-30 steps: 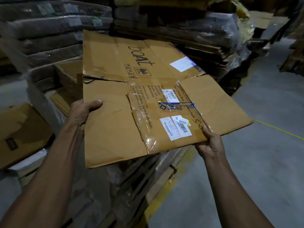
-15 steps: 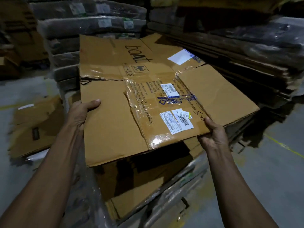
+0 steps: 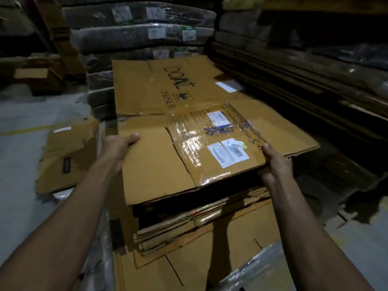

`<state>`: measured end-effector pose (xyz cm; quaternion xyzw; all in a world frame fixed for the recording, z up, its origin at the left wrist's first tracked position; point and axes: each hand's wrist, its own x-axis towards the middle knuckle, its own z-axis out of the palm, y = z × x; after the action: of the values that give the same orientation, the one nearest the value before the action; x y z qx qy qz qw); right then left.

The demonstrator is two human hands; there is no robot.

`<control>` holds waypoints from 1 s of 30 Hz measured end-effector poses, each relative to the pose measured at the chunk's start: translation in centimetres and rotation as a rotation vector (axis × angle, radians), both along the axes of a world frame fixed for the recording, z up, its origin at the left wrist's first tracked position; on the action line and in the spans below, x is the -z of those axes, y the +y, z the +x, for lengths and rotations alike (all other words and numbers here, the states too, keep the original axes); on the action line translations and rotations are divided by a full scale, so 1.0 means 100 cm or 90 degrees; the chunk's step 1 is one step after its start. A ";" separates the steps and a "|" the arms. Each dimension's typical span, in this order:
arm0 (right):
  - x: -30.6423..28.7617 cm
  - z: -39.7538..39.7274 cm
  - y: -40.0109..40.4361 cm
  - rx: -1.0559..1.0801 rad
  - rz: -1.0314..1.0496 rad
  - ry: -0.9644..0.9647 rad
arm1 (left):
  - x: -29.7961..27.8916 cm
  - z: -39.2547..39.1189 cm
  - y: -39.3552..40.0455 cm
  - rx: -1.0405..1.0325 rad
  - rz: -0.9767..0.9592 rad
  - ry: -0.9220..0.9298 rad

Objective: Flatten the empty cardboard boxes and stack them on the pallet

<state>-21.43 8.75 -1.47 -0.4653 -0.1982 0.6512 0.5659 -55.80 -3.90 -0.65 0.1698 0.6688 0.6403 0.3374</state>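
A flattened brown cardboard box (image 3: 155, 164) with printed lettering, clear tape and white labels hangs level in front of me. My left hand (image 3: 117, 143) grips its left edge, thumb on top. My right hand (image 3: 273, 158) grips its near right edge, thumb on top and fingers underneath. Directly below it lies a stack of flattened cardboard (image 3: 199, 223), its layered edges showing. Whether the held box touches the stack at its far end is hidden.
Another flattened box (image 3: 67, 156) lies on the grey floor to the left. Shrink-wrapped bundles (image 3: 136, 34) rise behind the stack. Dark stacks of flat cardboard (image 3: 304, 85) run along the right. Plastic wrap (image 3: 252, 271) shows at the lower right.
Both hands have carried the flattened box forward and lower, over the cardboard stack. The view has swung left, and the stack beneath has come into sight.
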 end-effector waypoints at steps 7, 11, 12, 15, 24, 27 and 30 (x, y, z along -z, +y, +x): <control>0.031 -0.019 0.016 -0.040 -0.071 -0.322 | 0.047 -0.001 0.020 -0.060 -0.273 0.270; 0.033 -0.024 0.012 -0.022 -0.087 -0.480 | 0.047 0.005 0.022 -0.025 -0.396 0.464; 0.033 -0.026 0.004 -0.021 -0.072 -0.548 | 0.047 0.010 0.018 0.013 -0.422 0.531; 0.047 -0.026 -0.013 -0.019 0.055 -0.750 | 0.046 0.029 -0.003 0.148 -0.413 0.705; 0.080 -0.021 -0.023 -0.374 0.499 -1.037 | 0.067 0.084 -0.039 0.522 -0.379 0.993; 0.081 -0.021 -0.016 -0.375 0.496 -1.072 | 0.072 0.082 -0.033 0.501 -0.395 1.023; 0.075 -0.026 -0.008 -0.410 0.489 -1.102 | 0.072 0.078 -0.025 0.496 -0.397 1.032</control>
<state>-24.02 7.90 -8.99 -0.4892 -0.8555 0.1021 0.1351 -47.98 -6.36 -7.84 0.6754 0.7364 -0.0375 -0.0097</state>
